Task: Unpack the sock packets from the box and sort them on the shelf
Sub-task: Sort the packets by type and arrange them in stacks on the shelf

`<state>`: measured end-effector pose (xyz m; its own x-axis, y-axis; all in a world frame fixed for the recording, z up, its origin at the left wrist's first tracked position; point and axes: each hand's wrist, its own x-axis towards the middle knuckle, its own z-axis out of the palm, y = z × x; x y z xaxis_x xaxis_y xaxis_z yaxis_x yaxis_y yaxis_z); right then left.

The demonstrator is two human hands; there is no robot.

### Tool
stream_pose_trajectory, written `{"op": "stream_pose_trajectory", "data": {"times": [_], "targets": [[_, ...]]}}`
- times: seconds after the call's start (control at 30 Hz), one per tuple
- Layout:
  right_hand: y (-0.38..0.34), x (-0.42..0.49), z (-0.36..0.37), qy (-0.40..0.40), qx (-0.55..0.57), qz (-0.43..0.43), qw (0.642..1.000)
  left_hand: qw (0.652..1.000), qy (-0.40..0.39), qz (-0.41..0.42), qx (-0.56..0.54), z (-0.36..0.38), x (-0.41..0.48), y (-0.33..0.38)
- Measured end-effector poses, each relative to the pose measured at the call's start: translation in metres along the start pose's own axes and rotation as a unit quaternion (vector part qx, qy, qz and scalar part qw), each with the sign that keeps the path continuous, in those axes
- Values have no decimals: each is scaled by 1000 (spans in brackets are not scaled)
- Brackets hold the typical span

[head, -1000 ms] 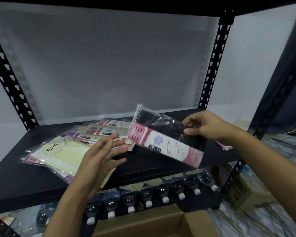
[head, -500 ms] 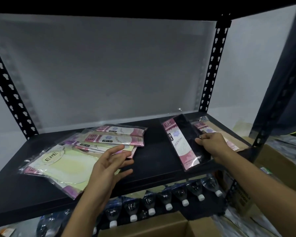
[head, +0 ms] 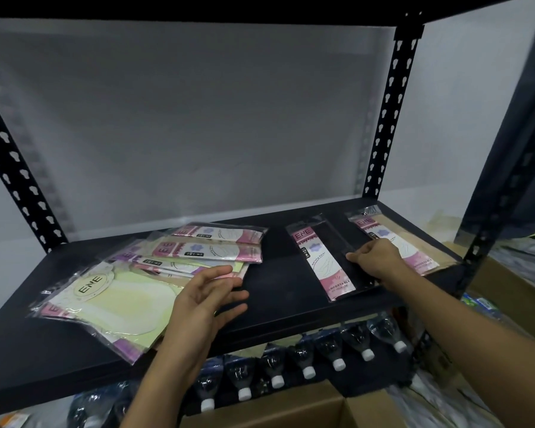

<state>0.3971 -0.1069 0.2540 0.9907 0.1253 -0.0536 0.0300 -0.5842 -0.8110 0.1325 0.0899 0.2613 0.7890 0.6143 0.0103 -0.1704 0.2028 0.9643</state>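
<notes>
The right hand (head: 376,259) pinched the black sock packet (head: 320,261), lying flat on the shelf (head: 278,296) with its near end at the front edge, where a dragging release might have pulled it off, while the left hand (head: 204,301) hovered loose-fingered, empty, by the pale packets (head: 118,307).
</notes>
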Motion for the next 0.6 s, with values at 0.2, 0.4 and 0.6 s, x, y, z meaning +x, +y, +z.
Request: {"op": "stream_pose_trajectory", "data": {"times": [0.2, 0.4, 0.6], "targets": [[-5, -8, 3, 0, -90, -42, 995, 1000, 4, 8, -1, -1, 0, -1], [0, -9, 6, 9, -147, -63, 987, 1000, 8, 8, -1, 0, -3, 2], [2, -13, 10, 40, -159, -98, 982, 1000, 15, 8, -6, -2, -5, 7]]}}
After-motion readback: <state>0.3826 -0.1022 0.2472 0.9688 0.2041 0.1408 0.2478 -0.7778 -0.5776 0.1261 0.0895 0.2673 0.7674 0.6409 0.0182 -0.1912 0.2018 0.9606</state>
